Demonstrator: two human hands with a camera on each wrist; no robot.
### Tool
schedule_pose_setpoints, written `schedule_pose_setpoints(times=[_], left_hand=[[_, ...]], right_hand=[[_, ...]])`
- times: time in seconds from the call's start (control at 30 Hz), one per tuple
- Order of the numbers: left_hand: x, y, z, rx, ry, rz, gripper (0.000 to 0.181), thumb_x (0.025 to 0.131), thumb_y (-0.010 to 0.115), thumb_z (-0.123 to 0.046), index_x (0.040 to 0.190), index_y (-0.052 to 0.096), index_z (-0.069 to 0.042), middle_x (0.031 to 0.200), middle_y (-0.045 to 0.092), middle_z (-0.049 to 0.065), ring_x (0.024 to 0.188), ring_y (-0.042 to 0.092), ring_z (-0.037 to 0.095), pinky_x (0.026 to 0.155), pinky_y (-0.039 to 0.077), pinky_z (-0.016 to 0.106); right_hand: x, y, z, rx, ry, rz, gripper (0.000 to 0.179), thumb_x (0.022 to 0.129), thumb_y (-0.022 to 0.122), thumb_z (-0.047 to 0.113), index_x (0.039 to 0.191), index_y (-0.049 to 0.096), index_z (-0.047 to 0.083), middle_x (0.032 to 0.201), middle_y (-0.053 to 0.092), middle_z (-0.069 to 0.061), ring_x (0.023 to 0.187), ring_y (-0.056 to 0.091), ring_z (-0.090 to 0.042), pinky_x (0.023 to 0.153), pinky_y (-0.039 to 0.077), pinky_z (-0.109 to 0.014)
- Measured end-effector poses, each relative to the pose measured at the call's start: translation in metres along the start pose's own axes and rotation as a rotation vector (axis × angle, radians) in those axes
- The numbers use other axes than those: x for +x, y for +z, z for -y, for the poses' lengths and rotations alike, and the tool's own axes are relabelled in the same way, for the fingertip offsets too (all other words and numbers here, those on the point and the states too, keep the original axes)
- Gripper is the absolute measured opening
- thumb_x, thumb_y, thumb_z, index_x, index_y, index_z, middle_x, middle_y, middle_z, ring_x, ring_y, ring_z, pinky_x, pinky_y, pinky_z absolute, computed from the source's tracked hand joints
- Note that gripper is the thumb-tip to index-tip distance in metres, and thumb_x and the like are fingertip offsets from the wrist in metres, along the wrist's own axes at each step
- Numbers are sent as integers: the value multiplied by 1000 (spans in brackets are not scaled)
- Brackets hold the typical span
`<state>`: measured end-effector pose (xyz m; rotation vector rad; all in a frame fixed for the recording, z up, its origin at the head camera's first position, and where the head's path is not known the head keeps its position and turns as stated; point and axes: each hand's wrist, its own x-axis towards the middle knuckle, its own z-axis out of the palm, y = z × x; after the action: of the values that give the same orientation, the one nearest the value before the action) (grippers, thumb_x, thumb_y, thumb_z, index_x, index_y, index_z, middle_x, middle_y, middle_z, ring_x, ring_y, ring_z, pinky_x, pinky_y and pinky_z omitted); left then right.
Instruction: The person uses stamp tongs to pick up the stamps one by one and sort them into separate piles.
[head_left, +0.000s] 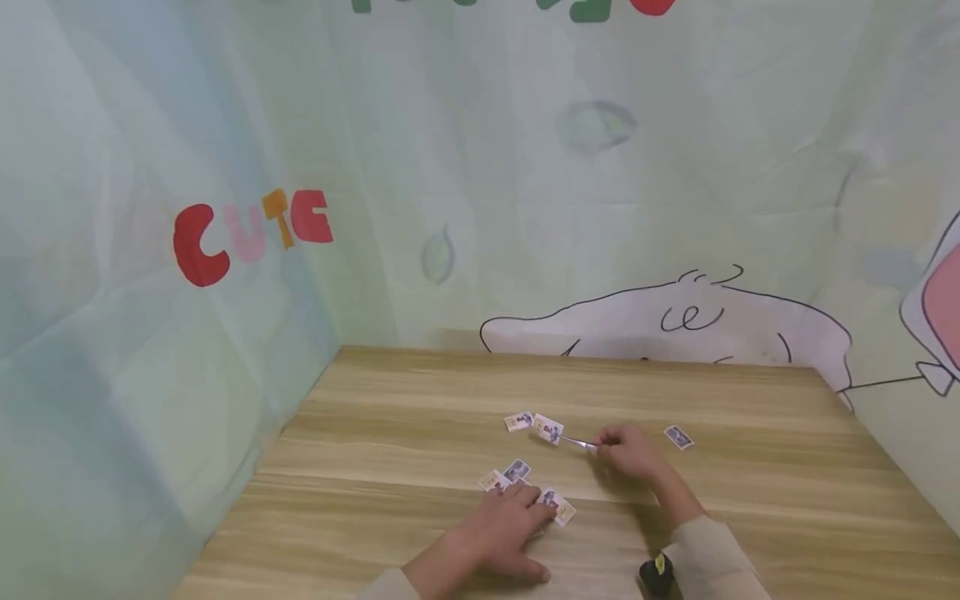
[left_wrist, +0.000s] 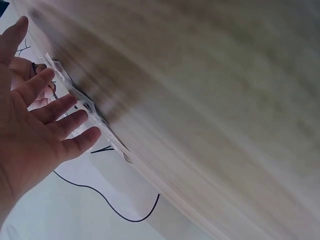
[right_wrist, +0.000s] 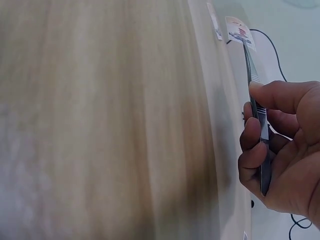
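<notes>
Right hand pinches tweezers, tips at card; weak squeeze could drop it; left hand, fingers spread, could bump other cards

At least six cards, some partly covered, one pair of tweezers, one left grip, one right grip, one black object, one desk
</notes>
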<state>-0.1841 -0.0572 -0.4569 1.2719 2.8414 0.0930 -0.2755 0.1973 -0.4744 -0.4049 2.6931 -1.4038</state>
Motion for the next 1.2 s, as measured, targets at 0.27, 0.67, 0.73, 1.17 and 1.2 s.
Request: schedule_pose_setpoints(times=[0.27,0.67,0.73,1.17,1.2], left_hand=[[1,3,3,30,0,17,70,70,68,-60,127,55,-21,123,51,7,114,46,21,91,43,39],[1,2,3,35,30,2,68,69,70,-58,124,56,-20,117,52,5,108,48,18,86,45,33],[2,3,3,40,36,-8,68,69,70,-58,123,57,-20,116,52,5,107,48,17,86,45,31],[4,5,5,27,43,-12,67,68,70,-58,122,58,-19,111,52,2,104,48,16,83,45,30],[4,6,5,26,43,-10,67,68,70,-59,122,58,-19,111,52,2,104,48,16,83,45,30]], right_hand=[[9,11,2,-1,-14,1,9,79,62,0,86,66,-5,69,58,-2,60,50,-16,54,44,-28],[21,21,3,35,30,-71,7,74,62,-4,79,66,-3,63,56,-1,56,49,-15,51,43,-27],[24,21,6,29,39,-86,7,74,61,-4,78,66,-3,62,55,-1,56,48,-15,51,42,-27],[39,24,15,-69,94,-130,7,73,64,-2,78,67,-4,66,57,-2,61,50,-16,55,43,-28],[40,25,15,-73,105,-131,6,73,63,-2,78,67,-3,66,57,-2,61,50,-16,55,43,-28]])
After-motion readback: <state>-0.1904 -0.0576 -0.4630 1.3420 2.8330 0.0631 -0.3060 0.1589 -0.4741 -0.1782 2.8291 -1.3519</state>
